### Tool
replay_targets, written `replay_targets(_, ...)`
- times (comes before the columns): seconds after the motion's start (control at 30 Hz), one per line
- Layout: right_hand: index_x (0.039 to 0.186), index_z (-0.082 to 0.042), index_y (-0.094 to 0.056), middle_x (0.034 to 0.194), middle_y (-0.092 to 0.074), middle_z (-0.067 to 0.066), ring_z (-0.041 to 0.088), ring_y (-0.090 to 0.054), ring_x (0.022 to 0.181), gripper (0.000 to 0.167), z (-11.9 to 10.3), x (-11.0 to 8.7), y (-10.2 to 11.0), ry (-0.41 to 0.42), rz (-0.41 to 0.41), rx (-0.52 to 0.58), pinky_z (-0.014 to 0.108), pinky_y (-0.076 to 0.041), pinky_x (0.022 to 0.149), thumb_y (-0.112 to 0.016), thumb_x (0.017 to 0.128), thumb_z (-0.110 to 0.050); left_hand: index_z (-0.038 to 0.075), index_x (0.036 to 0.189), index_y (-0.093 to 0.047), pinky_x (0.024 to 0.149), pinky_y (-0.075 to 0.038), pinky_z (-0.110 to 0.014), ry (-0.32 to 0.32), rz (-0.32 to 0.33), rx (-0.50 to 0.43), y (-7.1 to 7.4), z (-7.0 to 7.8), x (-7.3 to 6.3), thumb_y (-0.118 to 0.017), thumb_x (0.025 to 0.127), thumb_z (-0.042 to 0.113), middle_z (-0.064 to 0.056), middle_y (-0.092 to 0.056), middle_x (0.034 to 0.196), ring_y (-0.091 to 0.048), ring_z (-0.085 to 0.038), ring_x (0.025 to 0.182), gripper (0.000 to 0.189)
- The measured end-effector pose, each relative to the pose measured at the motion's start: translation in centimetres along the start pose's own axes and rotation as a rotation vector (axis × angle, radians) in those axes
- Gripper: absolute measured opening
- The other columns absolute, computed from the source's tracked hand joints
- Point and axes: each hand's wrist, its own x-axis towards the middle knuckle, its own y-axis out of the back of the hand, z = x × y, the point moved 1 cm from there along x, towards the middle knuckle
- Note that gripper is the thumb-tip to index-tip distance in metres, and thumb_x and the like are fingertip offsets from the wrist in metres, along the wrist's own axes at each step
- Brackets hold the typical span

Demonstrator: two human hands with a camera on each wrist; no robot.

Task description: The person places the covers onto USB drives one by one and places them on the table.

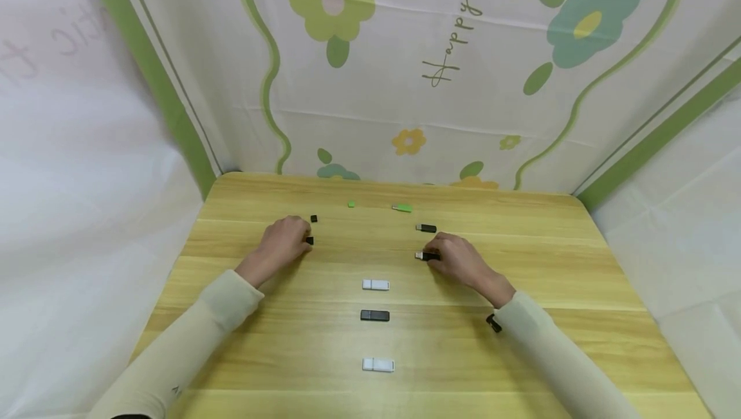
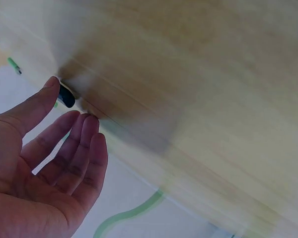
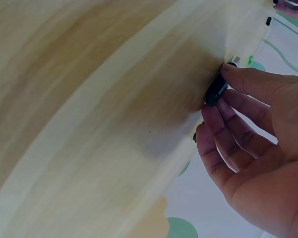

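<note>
Near the left of the table, my left hand [image 1: 282, 240] pinches a small black USB stick cap [image 1: 310, 241] between thumb and fingers. The left wrist view shows that black cap [image 2: 66, 97] at the thumb tip, partly hidden. On the other side, my right hand [image 1: 457, 257] holds a black USB stick [image 1: 431, 256] close over the wood, its metal plug pointing left. In the right wrist view the stick's body [image 3: 216, 90] lies between thumb and fingertips. Just beyond are another black cap [image 1: 314, 218] and an uncapped black USB stick [image 1: 426, 228].
Farther back lie a green cap [image 1: 351, 204] and a green USB stick [image 1: 402, 208]. Nearer, in a column on the wooden table [image 1: 278, 354], are a white USB stick [image 1: 375, 285], a capped black one [image 1: 375, 315] and another white one [image 1: 379, 365]. A patterned curtain [image 1: 359, 97] borders the back edge.
</note>
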Motion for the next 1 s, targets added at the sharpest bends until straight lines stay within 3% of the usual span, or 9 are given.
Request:
replay_targets(0.2, 0.11, -0.002, -0.081, 0.103, -0.075, 0.008, 0.021, -0.071, 0.09, 0.022, -0.02, -0.01, 0.07, 0.004, -0.016, 0.017, 0.041, -0.06, 0.079, -0.085, 0.088, -0.004, 0.012, 0.068, -0.062, 0.056, -0.04, -0.033, -0.013, -0.001, -0.012, -0.15, -0.01, 0.27, -0.086, 0.089, 0.013, -0.002, -0.056, 0.072, -0.047, -0.017, 0.066, 0.032)
replay_targets(0.47, 0.11, -0.001, -0.08, 0.103, -0.075, 0.009, 0.02, -0.072, 0.091, 0.022, 0.06, -0.03, -0.03, 0.005, -0.026, 0.029, 0.04, -0.06, 0.078, -0.083, 0.089, -0.002, 0.014, 0.074, -0.073, 0.06, -0.052, -0.039, -0.039, 0.021, -0.006, -0.33, -0.01, 0.47, -0.084, 0.09, 0.009, -0.001, -0.068, 0.079, -0.059, -0.019, 0.071, 0.019)
replay_targets(0.67, 0.11, -0.001, -0.08, 0.103, -0.075, 0.01, 0.021, -0.072, 0.091, 0.021, 0.01, -0.06, -0.1, 0.003, -0.022, 0.04, 0.04, -0.06, 0.078, -0.083, 0.089, 0.0, 0.012, 0.075, -0.075, 0.061, -0.053, -0.04, -0.053, 0.035, -0.004, -0.33, 0.08, 0.37, -0.082, 0.09, 0.006, -0.003, -0.071, 0.081, -0.06, -0.018, 0.071, 0.018)
replay_targets(1.0, 0.111, 0.0, -0.08, 0.105, -0.075, 0.01, 0.021, -0.072, 0.094, 0.021, 0.17, 0.1, -0.14, 0.013, -0.035, 0.058, 0.038, -0.061, 0.08, -0.082, 0.09, 0.0, 0.01, 0.079, -0.076, 0.06, -0.05, -0.037, -0.021, 0.035, -0.03, -0.27, 0.38, 0.23, -0.079, 0.094, 0.006, -0.003, -0.072, 0.08, -0.057, -0.017, 0.067, 0.016)
